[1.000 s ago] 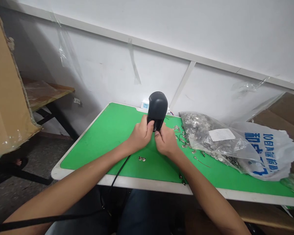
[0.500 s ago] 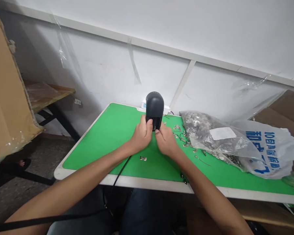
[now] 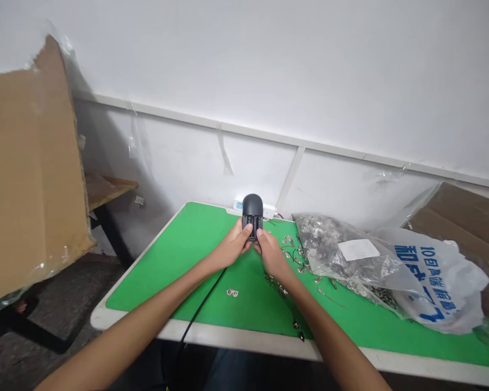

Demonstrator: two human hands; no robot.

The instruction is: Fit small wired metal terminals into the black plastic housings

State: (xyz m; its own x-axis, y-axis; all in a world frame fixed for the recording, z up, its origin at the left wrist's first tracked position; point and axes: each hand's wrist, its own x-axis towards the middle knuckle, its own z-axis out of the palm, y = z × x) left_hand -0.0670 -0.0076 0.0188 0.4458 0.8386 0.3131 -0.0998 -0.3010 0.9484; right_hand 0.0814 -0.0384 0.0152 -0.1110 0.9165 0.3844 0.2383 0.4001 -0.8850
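A black round-topped device (image 3: 252,205) is held upright over the green table mat (image 3: 163,260). An uncovered compartment with slots, which looks like a battery bay, faces me on its lower part. My left hand (image 3: 230,245) grips the left side, its thumb lying across the compartment's lower edge. On the right side, my right hand (image 3: 270,253) is closed with its thumb at the lower corner. The fingers behind the device are mostly hidden. Two small metal contact pieces (image 3: 232,292) lie on the mat below my hands.
Small metal parts and thin wires (image 3: 297,252) are scattered right of my hands. Beyond them lie a clear bag of metal pieces (image 3: 330,239) and a printed white bag (image 3: 452,282). A power strip (image 3: 270,211) sits against the wall. A black cable (image 3: 204,301) crosses the mat. Cardboard (image 3: 32,179) stands left.
Both hands have lowered the device, and it is tilted so that more of its compartment shows. The camera view has tipped upward, with more wall and cardboard visible.
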